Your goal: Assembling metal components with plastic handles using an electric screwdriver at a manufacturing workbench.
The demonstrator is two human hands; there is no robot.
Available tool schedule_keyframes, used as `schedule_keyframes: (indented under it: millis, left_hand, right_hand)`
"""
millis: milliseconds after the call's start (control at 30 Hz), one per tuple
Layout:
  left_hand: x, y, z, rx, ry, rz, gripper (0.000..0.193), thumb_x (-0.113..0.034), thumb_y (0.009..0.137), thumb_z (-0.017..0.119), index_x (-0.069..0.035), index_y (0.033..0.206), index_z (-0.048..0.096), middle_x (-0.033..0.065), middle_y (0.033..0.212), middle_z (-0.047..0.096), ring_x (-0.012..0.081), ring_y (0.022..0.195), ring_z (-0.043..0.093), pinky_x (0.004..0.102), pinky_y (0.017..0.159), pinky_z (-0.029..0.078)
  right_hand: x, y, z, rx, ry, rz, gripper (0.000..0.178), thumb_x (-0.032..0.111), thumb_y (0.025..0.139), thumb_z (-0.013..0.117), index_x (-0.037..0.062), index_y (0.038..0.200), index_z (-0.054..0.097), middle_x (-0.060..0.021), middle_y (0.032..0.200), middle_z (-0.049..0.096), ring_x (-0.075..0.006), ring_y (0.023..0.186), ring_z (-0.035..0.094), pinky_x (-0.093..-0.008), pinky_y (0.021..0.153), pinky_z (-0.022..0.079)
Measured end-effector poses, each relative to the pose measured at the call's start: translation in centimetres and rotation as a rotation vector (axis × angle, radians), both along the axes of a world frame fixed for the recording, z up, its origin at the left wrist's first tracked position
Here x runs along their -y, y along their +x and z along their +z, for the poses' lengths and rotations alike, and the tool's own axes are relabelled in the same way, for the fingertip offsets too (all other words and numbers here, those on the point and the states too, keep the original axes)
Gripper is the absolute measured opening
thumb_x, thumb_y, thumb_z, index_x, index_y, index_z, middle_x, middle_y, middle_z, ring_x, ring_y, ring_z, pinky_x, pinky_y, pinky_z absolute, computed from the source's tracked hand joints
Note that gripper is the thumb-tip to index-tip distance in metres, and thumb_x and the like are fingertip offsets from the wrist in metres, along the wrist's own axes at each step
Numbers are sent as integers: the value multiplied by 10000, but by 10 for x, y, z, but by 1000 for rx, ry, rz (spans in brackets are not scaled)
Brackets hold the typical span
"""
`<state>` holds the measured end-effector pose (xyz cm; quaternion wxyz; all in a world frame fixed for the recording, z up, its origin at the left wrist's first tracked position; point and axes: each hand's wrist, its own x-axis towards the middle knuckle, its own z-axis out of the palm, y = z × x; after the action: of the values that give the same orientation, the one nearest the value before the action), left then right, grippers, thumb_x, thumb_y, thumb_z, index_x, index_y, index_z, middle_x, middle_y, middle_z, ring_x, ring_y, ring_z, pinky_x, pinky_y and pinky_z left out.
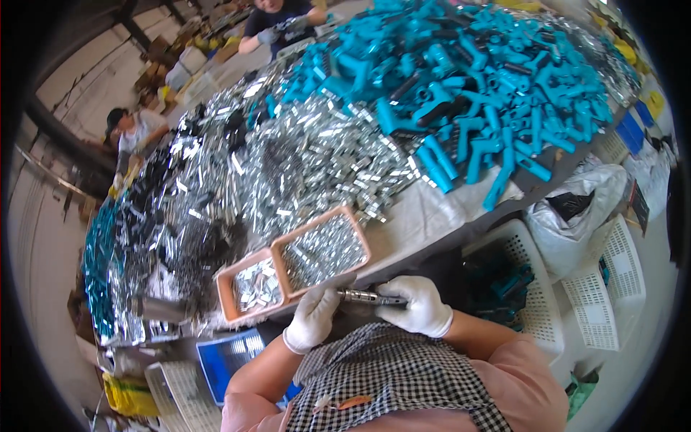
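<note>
White-gloved hands meet just in front of a pair of salmon-pink trays (284, 248), which sit at the near edge of a long worktable (425, 216). The left hand (314, 317) and right hand (421, 306) are both closed around a slim metal rod-shaped part (371, 297), held level between them, just below the larger tray and above a checked apron (392, 381).

Both trays are filled with small shiny metal pieces. Beyond the trays, a deep heap of silver parts (288, 165) covers the table, and farther still lies a pile of turquoise plastic handles (475, 93). Right of the trays, white mesh baskets (533, 288) stand on the floor.

Likely risks: the larger tray overhangs the table edge, so a nudge from a wrist could tip it; the smooth part could slip from gloved fingers into the lap.
</note>
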<state>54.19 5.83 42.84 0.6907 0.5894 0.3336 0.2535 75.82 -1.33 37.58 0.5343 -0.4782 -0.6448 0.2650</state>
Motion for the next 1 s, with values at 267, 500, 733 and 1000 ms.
schedule_keyframes:
  millis: [267,500,733,1000]
  left_hand:
    - [-114,122,0,-274,695,-258,427,-43,837,643,12,1256,581,162,1169,621,300,1082,604,363,964,490]
    - [-176,266,-20,-808,1522,-568,344,-180,807,642,-131,1145,685,138,1258,574,321,1211,523,458,1008,407]
    - [-195,276,-30,-763,1694,-667,230,-220,789,655,-141,994,726,87,1131,609,286,1187,528,474,1017,398]
    - [-194,205,-13,-481,1529,-465,338,-237,794,690,-84,1076,585,102,902,631,309,856,654,426,739,532]
  right_hand:
    - [12,58,-9,25,-2,-259,345,109,664,856,-2,929,667,-149,797,666,-300,673,661,-354,607,514]
    - [20,76,-16,-64,-258,-440,264,98,681,723,-22,910,669,-91,787,619,-176,700,586,-310,678,484]
    - [17,80,-14,-265,-506,-463,256,92,688,703,-51,896,664,-70,782,610,-142,688,571,-288,650,469]
    - [3,77,-13,-140,-333,-420,209,59,681,710,-45,855,663,-59,773,601,-119,647,549,-280,611,457]
